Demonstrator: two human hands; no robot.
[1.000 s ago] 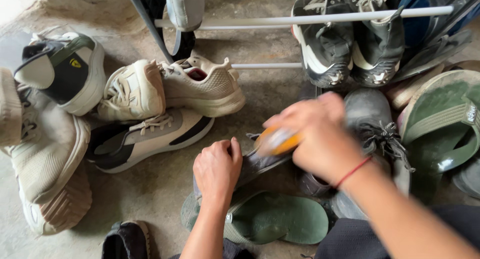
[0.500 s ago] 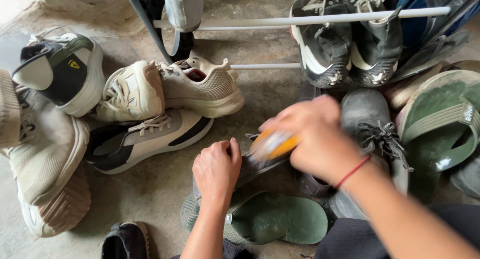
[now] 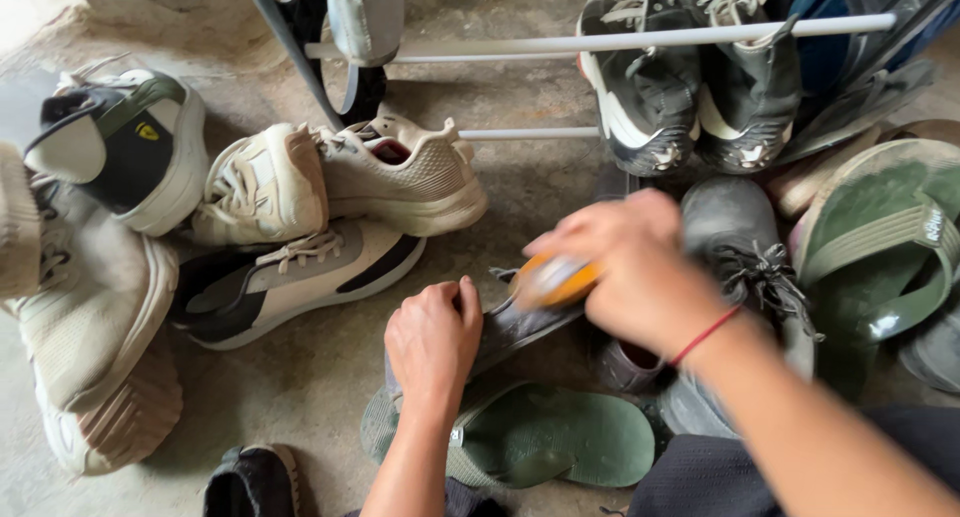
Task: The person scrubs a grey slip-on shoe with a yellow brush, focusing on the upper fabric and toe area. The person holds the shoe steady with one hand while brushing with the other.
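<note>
On the bare concrete floor, below a white metal-bar shoe rack, a dark grey lace-up shoe lies over a green rubber flip-flop. The left hand is clamped round its heel end. The right hand, blurred, is closed on an orange brush touching the shoe, while a small yellow shield-shaped label marks a black-and-white sneaker near the floor's left edge.

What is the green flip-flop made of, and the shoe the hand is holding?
The green flip-flop looks like soft matte rubber or foam: flat, dull, slightly dusty. The shoe in the left hand seems to be smooth dark leather or imitation leather, with a faint sheen, though blur leaves that uncertain.
</note>
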